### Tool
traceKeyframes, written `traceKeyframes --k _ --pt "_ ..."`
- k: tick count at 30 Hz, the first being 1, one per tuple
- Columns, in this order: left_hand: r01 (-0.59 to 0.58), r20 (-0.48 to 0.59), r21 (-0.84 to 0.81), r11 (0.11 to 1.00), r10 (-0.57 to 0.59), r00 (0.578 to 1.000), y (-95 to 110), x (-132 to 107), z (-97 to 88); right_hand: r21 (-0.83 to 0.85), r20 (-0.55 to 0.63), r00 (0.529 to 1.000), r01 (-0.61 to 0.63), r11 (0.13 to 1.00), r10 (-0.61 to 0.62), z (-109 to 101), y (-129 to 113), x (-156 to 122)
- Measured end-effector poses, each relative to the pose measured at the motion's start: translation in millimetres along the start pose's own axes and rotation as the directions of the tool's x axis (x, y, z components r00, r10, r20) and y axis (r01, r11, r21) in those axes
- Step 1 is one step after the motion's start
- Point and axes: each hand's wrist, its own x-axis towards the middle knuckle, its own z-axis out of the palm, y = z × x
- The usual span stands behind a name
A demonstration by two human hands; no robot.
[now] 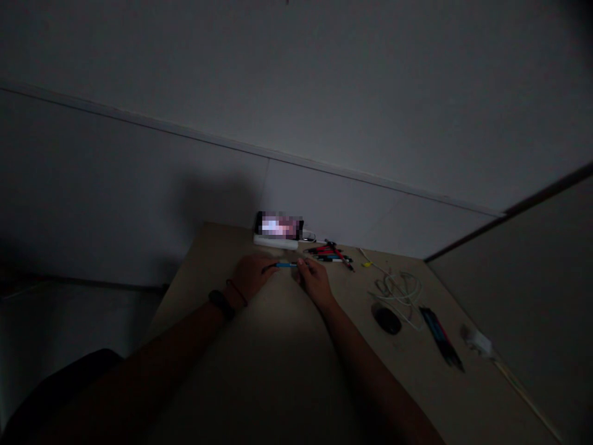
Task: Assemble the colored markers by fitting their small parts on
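Note:
Between my two hands is a slim blue pen (286, 264) with darker ends, lying roughly level above the desk. My left hand (254, 275), with a dark band and a thin bracelet at the wrist, is closed on its left end. The thumb and fingers of my right hand (315, 279) pinch the right end. Just beyond the hands, a phone (280, 226) with a lit, blurred screen leans on a white block (277, 242). A loose pile of several red, black, blue and white pens (330, 252) lies past my right hand. Dim light hides the finger details.
On the right of the desk (278, 371) lie a coiled white cable (401, 287), a black mouse (387, 318) and a row of several pens (441, 339). A white plug (478, 341) with a cable sits near the right panel. A pale wall (324, 179) stands behind.

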Motion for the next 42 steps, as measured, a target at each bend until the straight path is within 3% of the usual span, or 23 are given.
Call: traceKeyframes --k 10,19,29,34,42 --pt "0.011 0.009 0.017 1.000 -0.011 1.000 3.0 0.2 -0.6 0.043 -0.001 1.000 -0.022 0.999 0.022 1.1 -2.8 0.3" --pt "0.012 0.021 0.010 1.000 -0.012 1.000 2.6 0.3 -1.1 0.273 -0.004 0.997 -0.075 0.959 0.080 4.8 9.3 -0.4" --pt "0.001 0.030 0.002 1.000 -0.001 1.000 2.0 1.0 -0.7 0.164 -0.067 0.996 -0.048 0.985 0.060 3.1 6.8 1.8" --pt "0.040 0.005 0.008 0.999 -0.040 0.999 2.1 -0.1 0.3 0.247 -0.042 0.995 -0.082 0.966 0.096 4.0 9.2 1.7" --pt "0.030 0.028 -0.028 0.999 -0.029 0.999 3.1 1.6 -2.0 0.237 -0.038 0.997 -0.060 0.970 0.071 3.9 13.8 1.5"
